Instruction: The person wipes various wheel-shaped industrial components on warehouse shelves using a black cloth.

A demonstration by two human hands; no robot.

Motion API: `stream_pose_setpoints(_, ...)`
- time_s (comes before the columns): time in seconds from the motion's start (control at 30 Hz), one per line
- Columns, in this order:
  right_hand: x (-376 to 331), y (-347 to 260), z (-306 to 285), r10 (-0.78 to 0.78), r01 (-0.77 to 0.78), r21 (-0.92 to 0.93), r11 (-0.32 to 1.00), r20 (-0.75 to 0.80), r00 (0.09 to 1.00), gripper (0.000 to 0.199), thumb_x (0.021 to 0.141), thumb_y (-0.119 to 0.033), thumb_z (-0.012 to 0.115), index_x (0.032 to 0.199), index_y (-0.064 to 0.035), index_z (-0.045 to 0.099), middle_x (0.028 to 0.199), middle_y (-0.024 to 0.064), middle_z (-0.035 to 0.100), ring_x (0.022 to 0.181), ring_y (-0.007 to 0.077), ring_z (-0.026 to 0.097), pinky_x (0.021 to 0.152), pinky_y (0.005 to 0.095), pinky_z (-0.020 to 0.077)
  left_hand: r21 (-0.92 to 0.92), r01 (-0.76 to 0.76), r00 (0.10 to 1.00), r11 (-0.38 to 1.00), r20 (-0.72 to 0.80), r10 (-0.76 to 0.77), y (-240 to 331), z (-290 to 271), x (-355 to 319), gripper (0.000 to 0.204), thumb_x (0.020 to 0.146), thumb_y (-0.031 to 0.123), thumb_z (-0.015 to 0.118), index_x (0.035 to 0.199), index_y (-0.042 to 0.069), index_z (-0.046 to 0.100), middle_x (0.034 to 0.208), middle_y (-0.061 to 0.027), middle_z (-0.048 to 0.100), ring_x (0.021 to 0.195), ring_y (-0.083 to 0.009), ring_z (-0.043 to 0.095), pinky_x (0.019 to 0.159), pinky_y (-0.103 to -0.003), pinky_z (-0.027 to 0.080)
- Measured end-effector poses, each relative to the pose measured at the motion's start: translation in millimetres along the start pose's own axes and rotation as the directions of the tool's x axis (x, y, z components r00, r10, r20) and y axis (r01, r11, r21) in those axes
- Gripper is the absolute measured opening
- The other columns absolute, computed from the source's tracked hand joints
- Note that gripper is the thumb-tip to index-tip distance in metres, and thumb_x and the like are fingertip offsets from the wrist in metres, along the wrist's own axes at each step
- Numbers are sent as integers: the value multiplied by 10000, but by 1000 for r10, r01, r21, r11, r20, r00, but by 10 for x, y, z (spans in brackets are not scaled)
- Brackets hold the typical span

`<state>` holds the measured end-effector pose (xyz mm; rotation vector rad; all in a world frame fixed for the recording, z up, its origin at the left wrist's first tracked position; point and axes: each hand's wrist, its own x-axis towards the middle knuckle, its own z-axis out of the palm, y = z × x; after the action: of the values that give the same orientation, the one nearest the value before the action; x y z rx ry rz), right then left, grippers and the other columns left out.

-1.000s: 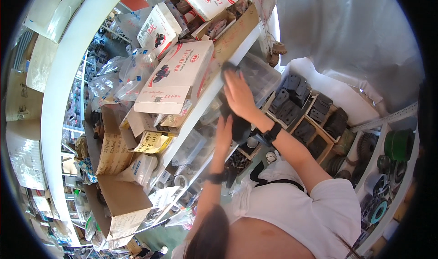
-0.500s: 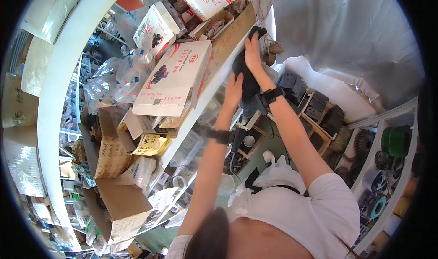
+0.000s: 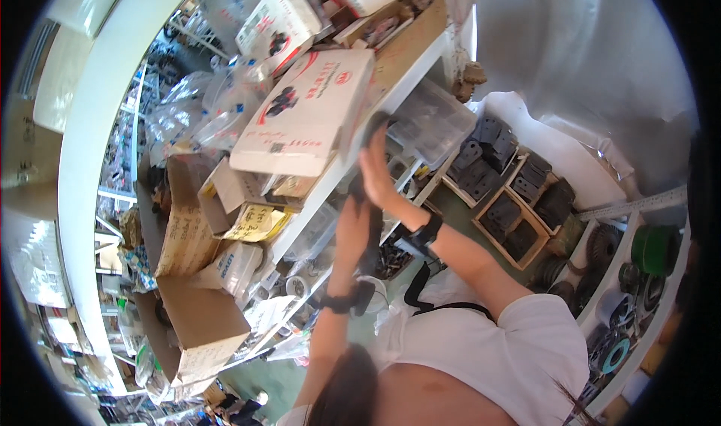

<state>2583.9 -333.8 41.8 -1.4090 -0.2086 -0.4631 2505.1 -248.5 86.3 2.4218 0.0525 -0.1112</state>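
Observation:
A soft black cloth [image 3: 373, 234] lies along the front edge of a white shelf [image 3: 409, 69], blurred by motion. My right hand [image 3: 381, 180] presses it against the edge, its fingers pointing up the shelf and dark fabric showing past the fingertips. Lower on the same edge, my left hand [image 3: 351, 234] is closed on another part of the cloth. Its fingertips are partly hidden in the dark fabric. Each wrist wears a black strap. Beside my hands on the shelf lies a white and red carton [image 3: 304, 114].
More cartons, plastic bags [image 3: 225, 103] and an open cardboard box [image 3: 199, 328] crowd the shelf. Behind my right hand sits a clear plastic bin [image 3: 432, 122]. Wooden trays [image 3: 511, 227] of dark metal parts stand to the right, near a rack holding a green ring [image 3: 656, 249].
Both hands and the black cloth have moved down along the shelf edge, toward me. The clear plastic bin they covered now shows. The view has shifted slightly.

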Motion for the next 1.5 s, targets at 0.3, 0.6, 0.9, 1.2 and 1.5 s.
stream_pose_setpoints(0.3,1154,36,-970,234,-259,-23,966,-359,903,603,921,-386,285,1309,52,136,1371,187,157,1274,259,146,1030,310,113,-460,-254,955,851,17,295,704,636,1017,429,870,299,451,1166,-11,434,1105,-196,525,1044,-281,480,906,-321,332)
stream_pose_setpoints(0.6,914,390,-655,-33,-29,-171,985,-347,937,645,918,-330,298,1318,88,13,1404,231,-19,1311,312,-27,1059,342,0,-337,-314,946,888,-187,264,269,541,590,299,876,261,425,954,-25,458,857,-280,525,825,-442,487,680,-434,388)
stream_pose_setpoints(0.9,-599,-410,753,47,-25,-170,985,124,991,729,885,-513,237,1346,-80,-124,1392,135,-210,1288,251,-180,1046,390,-75,-292,-160,945,943,-321,61,-1060,-123,-826,289,878,193,439,1023,-56,459,877,-254,533,792,-365,501,736,-357,398)
stream_pose_setpoints(1.2,-1685,-453,1710,-8,34,-124,992,207,978,705,904,-374,340,1320,79,-3,1389,259,-60,1300,360,-65,1053,409,15,-430,-94,921,898,-380,-86,-1966,-434,-1696,229,884,133,428,1047,-23,464,792,-98,529,686,-136,473,633,-252,394)
stream_pose_setpoints(1.5,-2261,-546,1900,-17,53,-53,997,535,845,570,901,-240,357,1334,46,122,1401,222,88,1316,298,39,1050,354,99,-495,-52,913,867,-376,-160,-2596,-293,-2249,182,874,102,456,998,-32,458,727,-39,501,640,-83,430,558,-228,370)
